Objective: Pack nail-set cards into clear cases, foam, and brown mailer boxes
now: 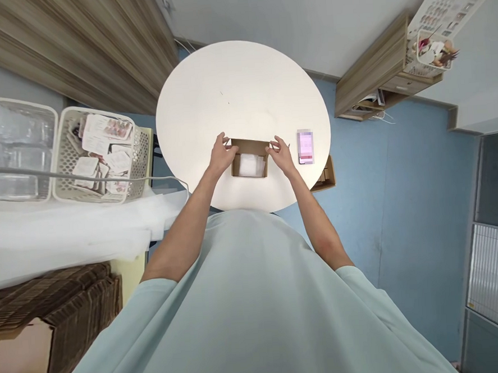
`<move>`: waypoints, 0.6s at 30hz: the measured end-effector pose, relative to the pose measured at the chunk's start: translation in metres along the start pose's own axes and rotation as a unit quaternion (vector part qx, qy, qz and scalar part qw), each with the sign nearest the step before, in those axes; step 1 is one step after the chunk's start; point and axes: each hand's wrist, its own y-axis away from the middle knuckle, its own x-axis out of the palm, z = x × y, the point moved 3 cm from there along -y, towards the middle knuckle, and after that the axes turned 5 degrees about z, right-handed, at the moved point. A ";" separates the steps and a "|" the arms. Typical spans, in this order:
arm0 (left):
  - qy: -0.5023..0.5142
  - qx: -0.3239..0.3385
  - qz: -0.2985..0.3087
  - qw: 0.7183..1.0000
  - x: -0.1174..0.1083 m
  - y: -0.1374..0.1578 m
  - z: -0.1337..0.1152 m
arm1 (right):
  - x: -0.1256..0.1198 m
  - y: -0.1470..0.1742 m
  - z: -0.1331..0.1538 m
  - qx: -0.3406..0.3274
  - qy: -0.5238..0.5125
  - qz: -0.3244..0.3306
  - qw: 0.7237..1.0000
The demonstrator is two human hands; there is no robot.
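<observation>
A small brown cardboard box (250, 146) stands on the white round table (243, 85), its top lifted toward the far side. Inside it lies a whitish, translucent wrapped packet (250, 165). My left hand (222, 156) pinches the box's far left corner between thumb and fingers. At the opposite corner, my right hand (281, 154) grips the cardboard in the same way. To the right of that hand, a phone (305, 146) with a lit, blurred screen lies flat on the table.
On my left are a perforated basket (139, 154) of printed cards, a clear-plastic-filled basket (54, 125), white sheeting (66, 237) and stacked flattened cardboard (82, 298). An open carton (331, 173) sits below the table's right edge. A wooden shelf unit (376, 60) stands farther right.
</observation>
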 end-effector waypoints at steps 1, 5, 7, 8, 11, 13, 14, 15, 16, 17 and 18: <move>-0.006 0.008 0.000 1.000 0.001 0.001 -0.001 | -0.001 0.002 0.001 -0.004 0.007 0.004 1.000; -0.040 0.020 0.001 0.999 0.005 0.017 0.001 | 0.000 0.017 -0.005 -0.012 0.023 0.021 0.999; -0.052 0.023 0.007 0.998 0.009 0.030 0.005 | 0.004 0.028 -0.011 -0.019 0.035 0.027 0.999; -0.057 0.025 0.011 0.998 0.012 0.036 0.008 | 0.007 0.035 -0.014 -0.025 0.042 0.030 0.998; -0.081 0.033 0.016 0.996 0.019 0.057 0.016 | 0.014 0.058 -0.022 -0.047 0.078 0.043 0.995; -0.105 0.044 0.011 0.993 0.023 0.071 0.021 | 0.018 0.073 -0.026 -0.058 0.109 0.047 0.991; -0.118 0.051 0.007 0.992 0.024 0.077 0.023 | 0.019 0.080 -0.028 -0.062 0.125 0.046 0.989; -0.131 0.058 0.004 0.990 0.025 0.082 0.025 | 0.019 0.086 -0.030 -0.063 0.139 0.043 0.987; -0.142 0.063 0.000 0.988 0.025 0.087 0.026 | 0.019 0.092 -0.031 -0.062 0.151 0.040 0.986; -0.153 0.069 -0.003 0.986 0.025 0.092 0.027 | 0.019 0.096 -0.031 -0.060 0.160 0.037 0.985; -0.162 0.075 -0.005 0.984 0.024 0.095 0.028 | 0.018 0.100 -0.032 -0.057 0.166 0.034 0.984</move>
